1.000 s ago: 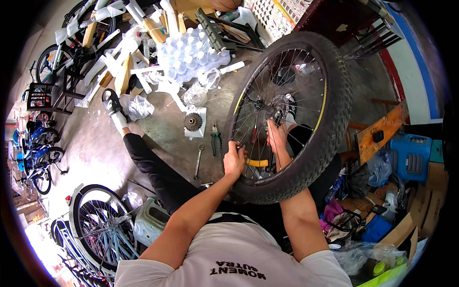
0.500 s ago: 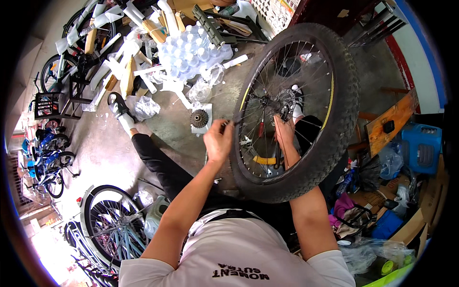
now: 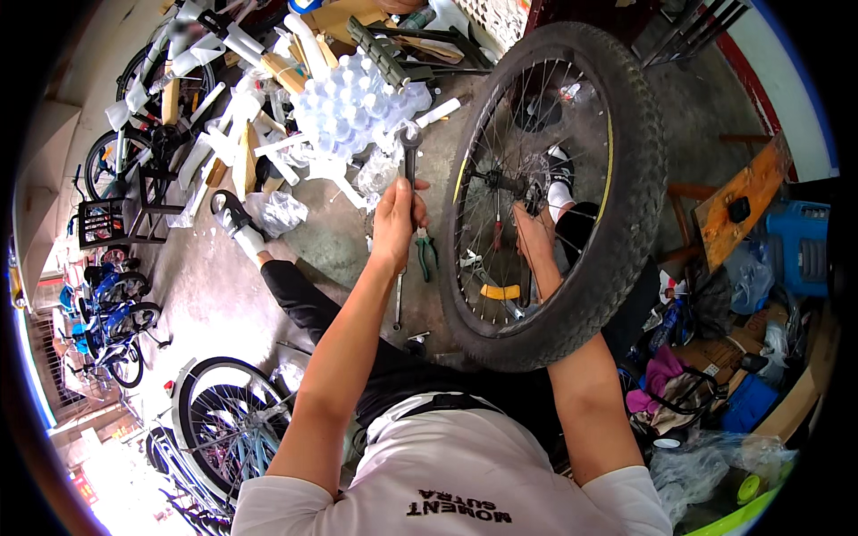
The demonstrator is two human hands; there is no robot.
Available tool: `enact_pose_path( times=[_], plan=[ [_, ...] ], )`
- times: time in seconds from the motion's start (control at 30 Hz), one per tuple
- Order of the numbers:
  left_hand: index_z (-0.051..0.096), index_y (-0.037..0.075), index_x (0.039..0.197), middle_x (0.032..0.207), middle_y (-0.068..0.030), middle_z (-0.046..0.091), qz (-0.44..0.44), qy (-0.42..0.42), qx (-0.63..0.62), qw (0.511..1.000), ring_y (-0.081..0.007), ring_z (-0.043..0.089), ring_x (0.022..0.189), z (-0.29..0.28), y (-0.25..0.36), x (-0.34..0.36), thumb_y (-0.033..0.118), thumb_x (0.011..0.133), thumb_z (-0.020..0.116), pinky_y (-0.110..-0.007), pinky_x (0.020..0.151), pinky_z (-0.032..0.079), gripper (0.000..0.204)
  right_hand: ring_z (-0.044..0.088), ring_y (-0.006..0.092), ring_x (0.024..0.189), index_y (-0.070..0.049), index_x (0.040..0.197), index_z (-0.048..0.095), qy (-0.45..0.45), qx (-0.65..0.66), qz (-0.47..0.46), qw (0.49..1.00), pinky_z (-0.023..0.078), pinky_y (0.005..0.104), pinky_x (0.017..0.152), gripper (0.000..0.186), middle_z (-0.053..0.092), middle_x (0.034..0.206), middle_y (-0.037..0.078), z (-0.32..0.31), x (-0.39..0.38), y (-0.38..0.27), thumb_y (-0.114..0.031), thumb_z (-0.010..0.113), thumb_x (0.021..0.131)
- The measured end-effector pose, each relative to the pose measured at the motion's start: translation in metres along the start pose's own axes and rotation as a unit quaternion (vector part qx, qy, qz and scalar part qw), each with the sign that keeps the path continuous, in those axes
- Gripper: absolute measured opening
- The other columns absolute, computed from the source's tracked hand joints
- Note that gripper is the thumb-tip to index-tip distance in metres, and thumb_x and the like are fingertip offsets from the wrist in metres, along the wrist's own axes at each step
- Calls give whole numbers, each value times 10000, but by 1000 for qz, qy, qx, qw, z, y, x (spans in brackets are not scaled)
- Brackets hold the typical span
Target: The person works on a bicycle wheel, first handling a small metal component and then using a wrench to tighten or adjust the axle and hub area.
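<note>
My left hand (image 3: 394,225) is closed around a dark wrench (image 3: 410,161), its head pointing up and away from me. To its right, a bicycle wheel (image 3: 633,201) with a fat knobby black tire stands tilted over my right leg. Through the spokes I see my right hand (image 3: 534,234) closed at the hub (image 3: 500,181), next to the brake disc; its fingertips are partly hidden. Green-handled pliers (image 3: 427,256) lie on the floor just beyond my left wrist. Near my left forearm rests a silver spanner (image 3: 399,302).
Ahead lies a pack of clear bottles (image 3: 344,103) among foam tubes and cardboard. A parked bicycle's wheel (image 3: 228,420) is close on my left. On the right are a wooden board (image 3: 742,201), a blue case (image 3: 798,250) and piled bags. Yellow-handled tool (image 3: 500,291) shows behind the spokes.
My left hand has moved from beside the wheel's rim slightly up and left, and the wrench now shows upright in it. The pliers have come into sight. My right hand stays at the hub.
</note>
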State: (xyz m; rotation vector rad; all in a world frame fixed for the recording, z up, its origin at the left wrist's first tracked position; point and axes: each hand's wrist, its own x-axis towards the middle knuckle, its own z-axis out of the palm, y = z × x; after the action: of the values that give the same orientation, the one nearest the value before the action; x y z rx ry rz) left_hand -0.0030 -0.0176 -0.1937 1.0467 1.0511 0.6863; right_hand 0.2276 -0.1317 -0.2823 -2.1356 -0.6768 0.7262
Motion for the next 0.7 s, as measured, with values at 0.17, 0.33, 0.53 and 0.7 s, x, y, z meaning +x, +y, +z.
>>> enact_pose_path(
  times=[0.17, 0.33, 0.53, 0.7],
  plan=[
    [606, 38, 1118, 810, -55, 637, 49, -55, 112, 991, -170, 625, 785, -7, -6, 28, 284, 1092, 440, -323, 726, 492, 298, 656, 375, 906, 94, 1404, 434, -41, 47, 62, 996, 503, 463, 808, 751, 673, 997, 246, -8, -8, -17, -363, 711, 876],
    [700, 160, 1012, 913, -65, 711, 120, -103, 569, 807, -323, 655, 865, -32, 2, 72, 315, 998, 596, -425, 792, 520, 188, 646, 306, 791, 57, 1434, 419, -14, 76, 73, 994, 500, 444, 734, 753, 680, 919, 187, 13, 0, -1, -323, 729, 863],
    [693, 143, 1030, 918, -89, 682, 290, -235, 645, 667, -318, 631, 975, -38, 25, 123, 306, 971, 629, -460, 816, 528, 184, 669, 354, 870, 49, 1457, 403, -49, 102, 83, 990, 507, 448, 772, 800, 699, 1007, 229, 39, 45, 115, -338, 732, 838],
    [680, 111, 1000, 984, -102, 647, 255, -299, 647, 653, -347, 623, 986, -28, 40, 146, 458, 959, 626, -460, 811, 510, 353, 680, 393, 910, 69, 1481, 374, -37, 67, 111, 991, 508, 473, 810, 863, 697, 1036, 276, 28, 12, 36, -384, 714, 829]
  ],
)
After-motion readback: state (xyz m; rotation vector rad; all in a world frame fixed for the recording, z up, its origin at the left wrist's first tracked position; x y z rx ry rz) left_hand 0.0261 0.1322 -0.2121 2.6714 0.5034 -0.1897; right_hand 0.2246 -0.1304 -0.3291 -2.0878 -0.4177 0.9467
